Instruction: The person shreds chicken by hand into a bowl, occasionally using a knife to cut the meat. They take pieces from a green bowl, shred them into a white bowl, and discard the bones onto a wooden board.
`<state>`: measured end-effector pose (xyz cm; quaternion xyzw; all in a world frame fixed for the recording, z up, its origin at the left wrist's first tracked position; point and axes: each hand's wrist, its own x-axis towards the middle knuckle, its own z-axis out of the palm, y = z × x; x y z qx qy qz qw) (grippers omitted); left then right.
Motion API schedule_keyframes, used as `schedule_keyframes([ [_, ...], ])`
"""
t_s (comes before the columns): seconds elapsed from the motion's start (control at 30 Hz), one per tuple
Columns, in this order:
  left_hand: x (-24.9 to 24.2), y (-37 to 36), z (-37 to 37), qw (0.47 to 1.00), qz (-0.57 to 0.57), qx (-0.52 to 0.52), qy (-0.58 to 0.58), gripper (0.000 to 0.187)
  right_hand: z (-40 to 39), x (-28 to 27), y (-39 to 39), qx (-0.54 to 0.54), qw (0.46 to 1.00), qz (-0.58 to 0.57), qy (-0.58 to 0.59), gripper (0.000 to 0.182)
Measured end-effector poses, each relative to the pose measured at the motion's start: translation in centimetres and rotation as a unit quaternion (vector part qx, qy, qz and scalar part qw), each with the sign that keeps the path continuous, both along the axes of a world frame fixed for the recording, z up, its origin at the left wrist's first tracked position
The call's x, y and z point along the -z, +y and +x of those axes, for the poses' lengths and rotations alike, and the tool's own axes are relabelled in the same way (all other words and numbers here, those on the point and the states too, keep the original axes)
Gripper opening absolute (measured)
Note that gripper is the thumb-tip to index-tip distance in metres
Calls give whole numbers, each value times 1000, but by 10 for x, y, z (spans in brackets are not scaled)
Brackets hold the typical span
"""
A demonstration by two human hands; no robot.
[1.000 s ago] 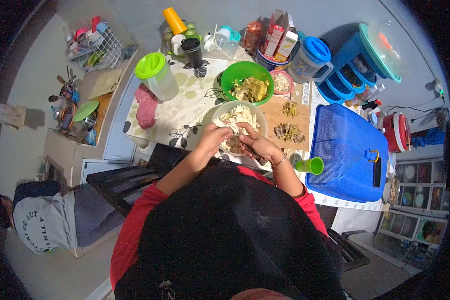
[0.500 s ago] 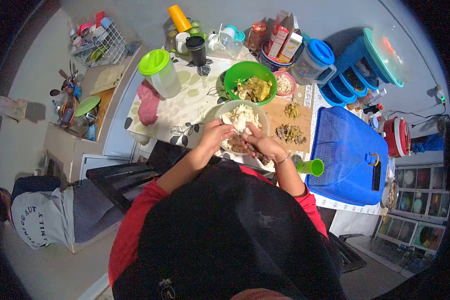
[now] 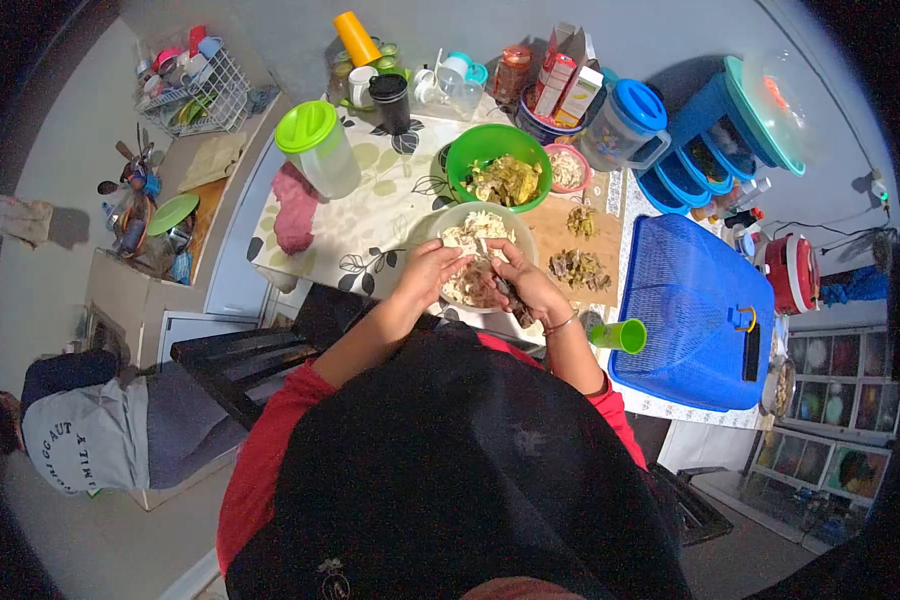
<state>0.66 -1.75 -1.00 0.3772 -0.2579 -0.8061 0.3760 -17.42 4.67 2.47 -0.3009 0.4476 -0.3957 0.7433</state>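
Observation:
A pale round bowl (image 3: pixel 526 236) holds white shredded meat (image 3: pixel 488 222), with brown bits toward its near side. My left hand (image 3: pixel 425 277) is over the bowl's left side, its fingers closed on a pale piece of meat. Over the right side of the bowl is my right hand (image 3: pixel 530 284), thumb and fingers curled together near that piece. Something dark and narrow shows under the right palm; its kind is not clear. Just beyond the bowl stands a green basin (image 3: pixel 464 150) with yellowish cooked pieces (image 3: pixel 510 180) in it.
Two small heaps of scraps (image 3: pixel 580 268) lie on a brown board (image 3: pixel 550 218) to the right. Nearby are a pink bowl (image 3: pixel 582 184), a green cup (image 3: pixel 622 336) and a large blue mesh cover (image 3: pixel 680 310). A green-lidded pitcher (image 3: pixel 327 165) stands left; a person (image 3: pixel 90 430) is at far left.
The large white piece between my hands looks smaller, and more of the bowl's contents show. My right hand has turned slightly, exposing more of the dark narrow thing beneath it.

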Motion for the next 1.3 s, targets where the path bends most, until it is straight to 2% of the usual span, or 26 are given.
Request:
schedule_keyframes([
  [0.13,7,-1,2,998,-3,22,-58,12,5,4,2,-77,994,-35,62,32],
  [0.23,8,-1,5,997,-7,18,-75,11,2,-11,0,27,999,-2,21,32],
  [0.3,13,-3,5,997,-14,32,-74,10,2,-5,0,-33,999,-11,40,31],
  [0.37,15,-1,4,998,-4,26,-62,9,3,12,-1,-84,994,-29,64,31],
  [0.4,10,0,2,998,0,23,-59,9,2,9,-5,-35,994,-17,104,31],
  [0.5,0,1,0,1000,15,-7,-27,11,3,-5,-2,-36,997,9,61,30],
  [0.53,-1,3,1,1000,22,-17,-13,12,8,-7,2,-84,991,-12,101,30],
  [0.63,11,-7,3,993,109,-18,32,19,9,5,2,-72,993,-30,94,30],
  [0.67,18,-7,4,994,103,-15,33,22,8,9,2,-77,992,-30,99,31],
  [0.77,9,-3,4,999,52,-9,-2,21,5,-7,1,-9,1000,0,-24,31],
  [0.8,11,-3,4,999,45,4,-14,20,-1,-1,-2,3,997,-35,-74,31],
  [0.9,16,-2,1,998,25,34,-44,18,1,9,-4,-81,995,1,61,32],
  [1.07,13,2,1,998,-10,26,-49,18,-2,-4,-11,-31,999,-15,5,34],
  [1.17,21,4,2,994,-36,38,-91,19,4,1,-11,-125,987,-40,91,34],
  [1.3,18,2,-3,997,-12,-6,-71,10,0,7,-15,-40,998,8,47,33],
])
